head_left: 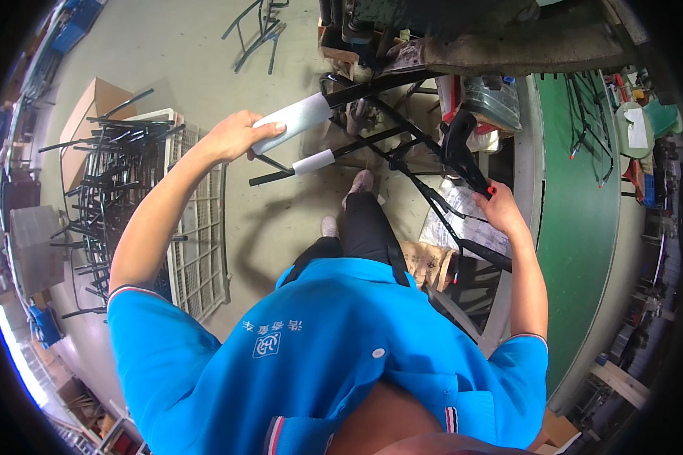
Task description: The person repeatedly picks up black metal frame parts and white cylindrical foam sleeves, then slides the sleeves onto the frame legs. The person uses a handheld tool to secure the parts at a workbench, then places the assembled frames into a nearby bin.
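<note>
A black tubular metal frame (pixel 372 89) spans the space in front of me, its far part reaching under a machine. My left hand (pixel 239 136) is closed round the near end of a thick white sleeve (pixel 302 120) on its upper tube, thumb on top. Lower down, a smaller white sleeve (pixel 313 161) sits on another tube, clear of my fingers. At the right, my right hand (pixel 501 208) is closed on the lower end of a curved black part (pixel 458 148), where a small red piece (pixel 492 190) shows by the thumb. My palm hides most of that grip.
On the left stands a white wire crate (pixel 197 250) beside piled black tubular frames (pixel 110 182) and a cardboard box (pixel 91 114). A green-topped table (pixel 577 265) runs along the right. Plastic-wrapped packages (pixel 493 102) lie by its edge. A heavy machine (pixel 524 53) overhangs the far side.
</note>
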Demonstrator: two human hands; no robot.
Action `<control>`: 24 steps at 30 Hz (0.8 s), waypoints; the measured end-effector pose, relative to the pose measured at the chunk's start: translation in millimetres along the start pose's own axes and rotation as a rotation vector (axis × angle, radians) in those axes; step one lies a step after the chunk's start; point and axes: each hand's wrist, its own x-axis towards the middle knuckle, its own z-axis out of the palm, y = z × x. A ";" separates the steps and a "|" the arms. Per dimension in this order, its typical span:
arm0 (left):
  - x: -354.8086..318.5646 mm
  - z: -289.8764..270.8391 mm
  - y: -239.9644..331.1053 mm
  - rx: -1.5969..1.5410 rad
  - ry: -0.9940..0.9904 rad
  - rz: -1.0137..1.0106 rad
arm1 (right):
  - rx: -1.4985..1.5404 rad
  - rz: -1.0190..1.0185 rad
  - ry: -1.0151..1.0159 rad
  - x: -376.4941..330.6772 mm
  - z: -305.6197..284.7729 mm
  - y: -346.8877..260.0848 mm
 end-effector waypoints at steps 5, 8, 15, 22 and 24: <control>-0.6 -2.4 5.3 0.048 0.015 0.014 | 0.031 -0.043 -0.001 -2.2 -0.8 -0.6; 3.1 -4.0 5.7 0.029 0.033 0.072 | 0.080 -0.113 0.016 3.4 2.9 10.7; -28.4 -40.8 41.2 0.061 0.031 0.086 | 0.094 -0.096 0.011 -23.7 -38.7 -29.7; -60.3 -9.5 51.8 -0.033 0.061 0.051 | 0.156 -0.021 -0.107 -71.1 -35.8 -69.1; -48.6 -17.6 55.9 -0.022 -0.009 -0.009 | 0.115 0.005 -0.101 -56.3 -18.8 -47.8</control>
